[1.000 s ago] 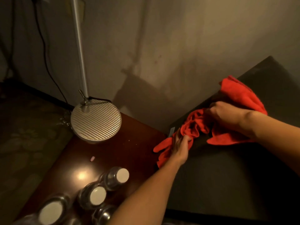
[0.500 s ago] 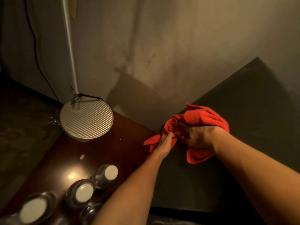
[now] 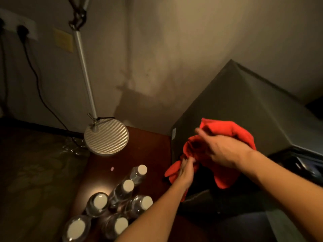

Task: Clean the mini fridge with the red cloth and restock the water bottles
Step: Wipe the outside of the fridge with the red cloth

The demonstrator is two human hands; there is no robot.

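Note:
The red cloth [image 3: 229, 131] is bunched up in the air in front of the dark mini fridge [image 3: 234, 95], held by both hands. My right hand [image 3: 222, 149] grips its upper part from the right. Below it my left hand [image 3: 186, 170] pinches a lower fold, with a loose corner hanging to the left. Several clear water bottles with white caps [image 3: 128, 186] stand upright on the brown table [image 3: 148, 145], left of my left forearm. The fridge's front is hidden from this angle.
A silver lamp base [image 3: 106, 138] with a slanted pole [image 3: 83, 67] stands at the table's back edge. A black cable [image 3: 38, 84] runs down the wall from a socket. A small pink scrap [image 3: 112, 169] lies on the table. Patterned carpet lies to the left.
Both hands drew the cloth off the fridge top toward me and lifted it in front of the fridge. The view pulled back and more bottles came into sight.

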